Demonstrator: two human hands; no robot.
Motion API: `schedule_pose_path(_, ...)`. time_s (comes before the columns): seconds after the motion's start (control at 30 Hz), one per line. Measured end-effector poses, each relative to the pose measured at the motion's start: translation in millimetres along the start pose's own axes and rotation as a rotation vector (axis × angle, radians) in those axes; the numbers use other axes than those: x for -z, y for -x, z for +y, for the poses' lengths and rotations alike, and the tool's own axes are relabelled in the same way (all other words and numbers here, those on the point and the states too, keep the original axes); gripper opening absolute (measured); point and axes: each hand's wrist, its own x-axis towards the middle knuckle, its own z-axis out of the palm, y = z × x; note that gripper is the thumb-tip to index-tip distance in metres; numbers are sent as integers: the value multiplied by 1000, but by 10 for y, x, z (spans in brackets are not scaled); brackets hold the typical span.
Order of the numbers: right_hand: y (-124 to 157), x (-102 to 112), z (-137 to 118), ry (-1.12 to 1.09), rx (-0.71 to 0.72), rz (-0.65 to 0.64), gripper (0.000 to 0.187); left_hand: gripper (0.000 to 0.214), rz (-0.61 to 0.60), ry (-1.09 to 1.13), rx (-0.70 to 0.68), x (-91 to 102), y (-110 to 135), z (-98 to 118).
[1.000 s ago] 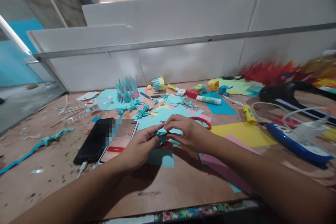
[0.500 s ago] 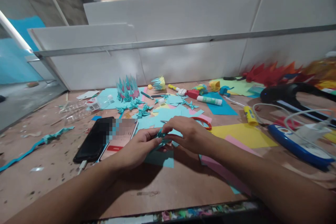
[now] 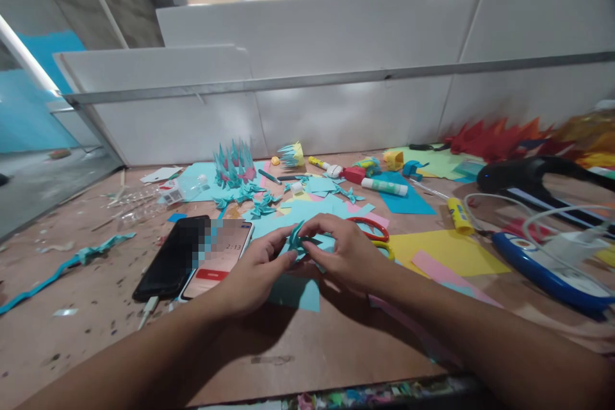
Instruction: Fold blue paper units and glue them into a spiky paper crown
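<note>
Between my two hands is a small teal folded-paper piece [image 3: 296,238] with pointed petals, held above the table. My left hand [image 3: 262,264] pinches it from the left, thumb on the near side. The fingers of my right hand [image 3: 343,248] close on its right side, thumb and forefinger at a petal. Under and behind the hands lie light-teal paper sheets [image 3: 298,295]. Scissors [image 3: 372,229] with red and yellow handles rest just past my right hand. Similar folded teal paper pieces [image 3: 262,205] lie farther back.
Two phones [image 3: 170,256] lie left of my hands, one with a cable. A spiky teal-and-pink paper model [image 3: 234,163] stands at the back. Glue sticks [image 3: 384,187], a yellow sheet [image 3: 446,250], a blue-edged device [image 3: 542,272] and a black curved object [image 3: 533,179] occupy the right.
The teal folded paper has been turned so that a petal points up. My right fingers have drawn back slightly to the right, and more of the scissors' handles shows.
</note>
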Motion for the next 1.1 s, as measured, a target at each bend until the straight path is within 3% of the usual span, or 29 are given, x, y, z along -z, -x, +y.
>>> schedule_pose_path(0.13, 5, -62, -33, -21, -75, 32, 8, 38, 13, -40, -44, -21, -25, 4)
schedule_pose_path(0.33, -15, -35, -32, -182, -177, 17, 11, 50, 104, 38, 52, -34, 13, 14)
schedule_pose_path(0.47, -32, -16, -52, -223, -286, 37, 12, 41, 141, 136, 78, -22, 9, -8)
schedule_pose_path(0.77, 17, -90, -33, -187, -262, 108, 4, 33, 158, 61, 94, -41, -20, 7)
schedule_pose_path(0.9, 22, -94, 18, -130, -117, 141, 6, 29, 152, -5, 108, -78, 15, 24)
schedule_pose_path(1.1, 26, 39, 20, 120, 236, -14, 10, 28, 192, -16, 114, -18, 30, -17)
